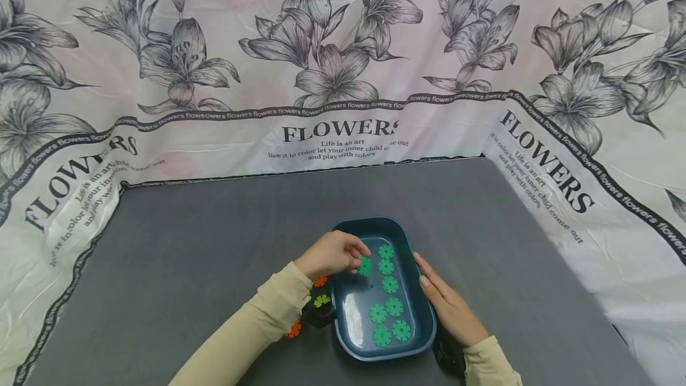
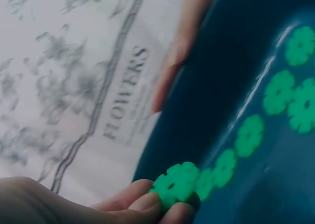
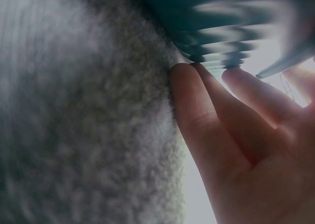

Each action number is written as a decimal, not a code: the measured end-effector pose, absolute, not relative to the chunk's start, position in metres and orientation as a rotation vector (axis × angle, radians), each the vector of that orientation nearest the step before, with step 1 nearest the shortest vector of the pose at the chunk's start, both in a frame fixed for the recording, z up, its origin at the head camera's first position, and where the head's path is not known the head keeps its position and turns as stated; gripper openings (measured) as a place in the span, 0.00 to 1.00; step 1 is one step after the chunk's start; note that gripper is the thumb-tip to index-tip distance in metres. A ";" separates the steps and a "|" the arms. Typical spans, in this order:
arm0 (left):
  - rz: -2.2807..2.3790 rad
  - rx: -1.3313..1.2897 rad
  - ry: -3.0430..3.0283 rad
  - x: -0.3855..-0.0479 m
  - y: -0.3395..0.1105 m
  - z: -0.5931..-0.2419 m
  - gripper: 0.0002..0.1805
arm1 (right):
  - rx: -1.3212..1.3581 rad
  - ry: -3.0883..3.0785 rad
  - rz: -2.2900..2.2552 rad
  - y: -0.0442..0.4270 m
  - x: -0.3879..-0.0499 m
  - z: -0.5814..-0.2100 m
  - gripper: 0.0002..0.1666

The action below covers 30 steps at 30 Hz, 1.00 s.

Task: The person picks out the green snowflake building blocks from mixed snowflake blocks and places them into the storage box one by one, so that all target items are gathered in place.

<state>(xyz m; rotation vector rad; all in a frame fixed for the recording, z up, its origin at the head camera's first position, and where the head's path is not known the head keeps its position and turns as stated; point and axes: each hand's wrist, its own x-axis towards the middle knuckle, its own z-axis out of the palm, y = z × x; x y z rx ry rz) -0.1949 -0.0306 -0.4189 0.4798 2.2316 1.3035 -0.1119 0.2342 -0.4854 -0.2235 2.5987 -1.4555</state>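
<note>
My left hand (image 1: 332,252) is over the left side of a dark blue tray (image 1: 352,323). Between thumb and fingertips it pinches a green flower-shaped disc (image 2: 178,183), notched at the rim and with a small hole in its centre. Several similar green discs (image 1: 390,285) lie flat on the tray floor, mostly along its right half. Against the tray's right outer wall rests my right hand (image 1: 452,305), its fingers fairly straight and its thumb near the rim. In the right wrist view, the fingertips (image 3: 186,79) touch the tray's outside.
Left of the tray, partly behind my left forearm, are orange discs (image 1: 293,329) and a yellow-green disc (image 1: 321,301) beside a dark object (image 1: 320,316). A grey tabletop (image 1: 214,237) carries everything. Flower-printed cloth (image 1: 343,136) borders its back and sides.
</note>
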 end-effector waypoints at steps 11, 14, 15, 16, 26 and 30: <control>1.128 0.588 2.326 -0.184 -0.005 -0.432 0.08 | -0.217 2.609 -1.443 0.232 -0.112 -0.485 0.29; 1.077 0.610 2.352 -0.182 -0.001 -0.431 0.07 | -0.214 2.608 -1.447 0.232 -0.113 -0.484 0.29; 1.059 0.619 2.360 -0.181 0.000 -0.431 0.06 | -0.211 2.607 -1.450 0.232 -0.113 -0.484 0.29; 1.045 0.626 2.366 -0.180 0.002 -0.431 0.06 | -0.211 2.606 -1.453 0.232 -0.112 -0.484 0.29; 1.010 0.684 2.413 -0.172 0.001 -0.431 0.07 | -0.234 2.607 -1.460 0.232 -0.112 -0.485 0.29; 0.957 0.756 2.474 -0.171 -0.001 -0.428 0.08 | -0.232 2.618 -1.449 0.232 -0.113 -0.485 0.30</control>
